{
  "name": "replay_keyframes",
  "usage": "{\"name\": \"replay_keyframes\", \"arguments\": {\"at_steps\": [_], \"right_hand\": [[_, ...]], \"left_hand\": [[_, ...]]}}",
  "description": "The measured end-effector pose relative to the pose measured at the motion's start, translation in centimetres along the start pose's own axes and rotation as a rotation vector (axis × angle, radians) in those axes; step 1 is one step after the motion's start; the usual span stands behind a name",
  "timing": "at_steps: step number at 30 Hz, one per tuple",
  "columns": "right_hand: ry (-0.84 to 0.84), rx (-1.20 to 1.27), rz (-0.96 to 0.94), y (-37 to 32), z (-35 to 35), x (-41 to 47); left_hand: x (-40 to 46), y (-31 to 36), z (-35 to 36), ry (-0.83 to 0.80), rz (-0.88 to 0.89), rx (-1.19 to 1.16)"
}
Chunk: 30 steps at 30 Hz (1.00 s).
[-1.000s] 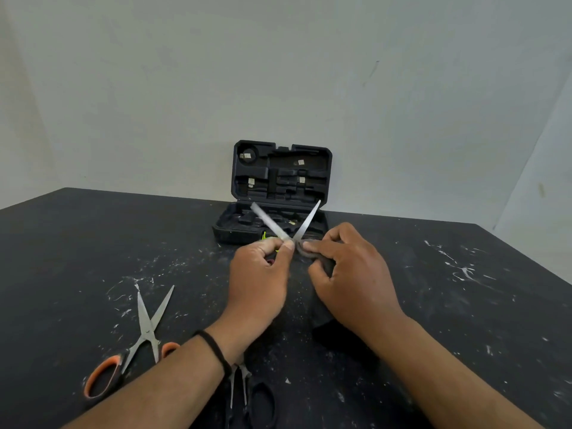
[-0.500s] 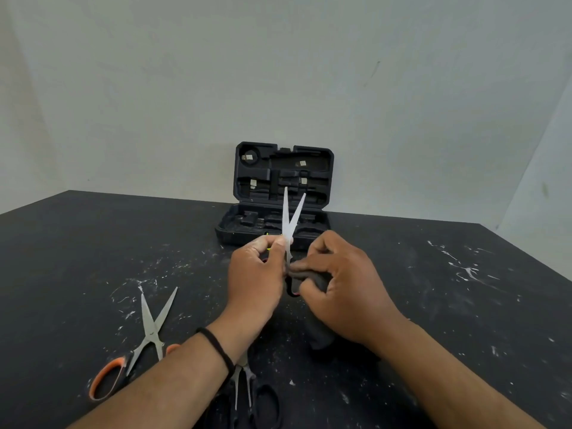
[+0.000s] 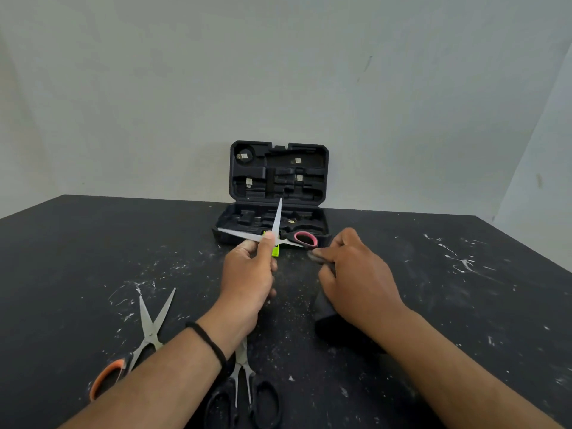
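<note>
Before the open tool case (image 3: 263,173), my left hand (image 3: 247,274) pinches spread scissors (image 3: 277,216) at the pivot. My right hand's (image 3: 356,274) fingers curl around a dark cloth (image 3: 325,318).

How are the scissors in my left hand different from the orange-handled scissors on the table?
The held scissors are off the table, gripped by the left hand; the orange scissors lie flat on it. The held scissors' blades are spread very wide, the orange scissors' only into a narrow V. The held scissors have a pinkish-red handle loop, the orange scissors an orange one. Both have plain metal blades.
</note>
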State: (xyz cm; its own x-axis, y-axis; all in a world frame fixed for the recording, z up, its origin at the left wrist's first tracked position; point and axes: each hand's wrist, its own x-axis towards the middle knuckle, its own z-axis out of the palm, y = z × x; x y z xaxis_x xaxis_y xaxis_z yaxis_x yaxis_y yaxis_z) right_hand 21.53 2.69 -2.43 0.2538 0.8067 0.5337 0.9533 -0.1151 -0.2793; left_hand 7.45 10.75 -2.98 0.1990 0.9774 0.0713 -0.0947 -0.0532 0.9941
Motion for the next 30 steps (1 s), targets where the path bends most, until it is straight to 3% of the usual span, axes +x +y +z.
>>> {"name": "replay_keyframes", "arguments": {"at_steps": [7, 11, 14, 17, 25, 30], "right_hand": [[0.238, 0.172, -0.049, 0.8, 0.5, 0.1], [0.373, 0.278, -0.214, -0.1, 0.4, -0.4], [0.325, 0.254, -0.336, -0.9, 1.1, -0.6], [0.292, 0.158, -0.370, -0.7, 1.9, -0.1], [0.494, -0.007, -0.191, -0.1, 1.7, 0.5], [0.380, 0.029, -0.364, -0.6, 2.3, -0.2]], "left_hand": [[-0.2, 1.0, 0.0, -0.067, -0.315, -0.328], [-0.1, 1.2, 0.0, -0.040, -0.405, -0.485], [-0.1, 1.2, 0.1, -0.024, -0.425, -0.491], [-0.6, 1.1, 0.3, -0.112, -0.457, -0.456], [-0.9, 1.8, 1.0, -0.096, -0.471, -0.487], [-0.8, 1.7, 0.4, -0.051, -0.488, -0.525]]}}
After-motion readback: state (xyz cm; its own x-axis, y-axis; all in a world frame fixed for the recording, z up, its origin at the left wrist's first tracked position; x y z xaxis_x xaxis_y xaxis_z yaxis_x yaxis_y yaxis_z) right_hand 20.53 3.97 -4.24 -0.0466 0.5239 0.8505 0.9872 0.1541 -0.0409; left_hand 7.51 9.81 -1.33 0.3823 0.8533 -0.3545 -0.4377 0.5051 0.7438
